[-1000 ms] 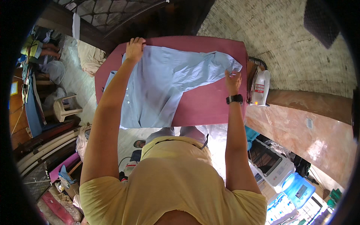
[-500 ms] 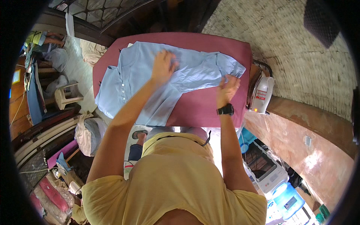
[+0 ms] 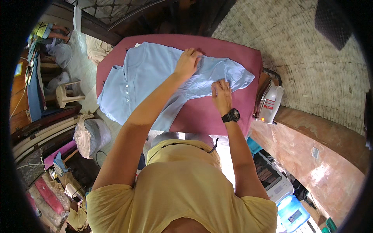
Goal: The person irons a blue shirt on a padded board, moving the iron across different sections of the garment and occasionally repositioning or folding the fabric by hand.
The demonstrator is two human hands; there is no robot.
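Left hand (image 3: 189, 62) lies at the light-blue shirt sleeve (image 3: 205, 77)'s far edge; right hand (image 3: 222, 96), at its near edge (both grips indiscernible).

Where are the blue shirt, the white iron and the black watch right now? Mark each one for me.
Blue shirt (image 3: 152, 73): head view, on the smooth cloth of its body.
White iron (image 3: 272, 100): head view, on the side of its housing.
Black watch (image 3: 234, 114): head view, on its face.

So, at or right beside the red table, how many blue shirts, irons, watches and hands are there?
Blue shirt: 1
Iron: 1
Watch: 1
Left hand and right hand: 2
Total: 5
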